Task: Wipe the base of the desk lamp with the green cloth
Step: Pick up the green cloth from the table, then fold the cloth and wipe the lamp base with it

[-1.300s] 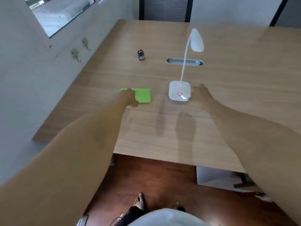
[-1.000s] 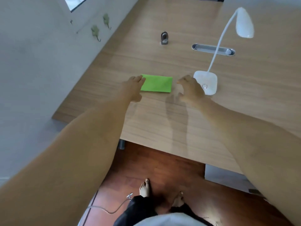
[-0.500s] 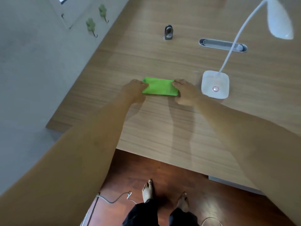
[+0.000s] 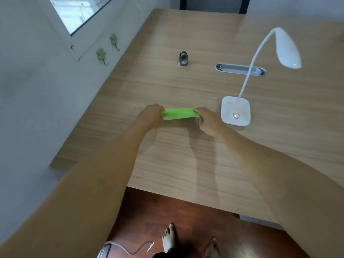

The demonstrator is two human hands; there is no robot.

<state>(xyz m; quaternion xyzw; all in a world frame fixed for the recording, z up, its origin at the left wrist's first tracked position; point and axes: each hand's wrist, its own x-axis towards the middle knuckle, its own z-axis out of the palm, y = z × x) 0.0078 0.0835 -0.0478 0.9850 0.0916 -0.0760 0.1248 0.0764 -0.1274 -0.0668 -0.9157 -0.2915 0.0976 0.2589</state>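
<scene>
The green cloth (image 4: 177,114) is stretched between my two hands just above the wooden desk (image 4: 186,155). My left hand (image 4: 150,115) pinches its left end and my right hand (image 4: 208,121) pinches its right end. The white desk lamp stands to the right: its square base (image 4: 235,110) with a glowing pink ring button lies a short way from my right hand, not touching it. A thin bent neck rises from the base to the white lamp head (image 4: 285,48).
A small grey metal clip-like object (image 4: 183,58) stands farther back on the desk. A grey oval cable slot (image 4: 240,69) is set into the desktop behind the lamp. A wall with two green hooks (image 4: 101,55) borders the left. The desk's near edge overhangs the floor.
My right hand left the lamp base and came left to the cloth. Both hands have gripped the cloth's ends and raised it off the desk, folded narrower.
</scene>
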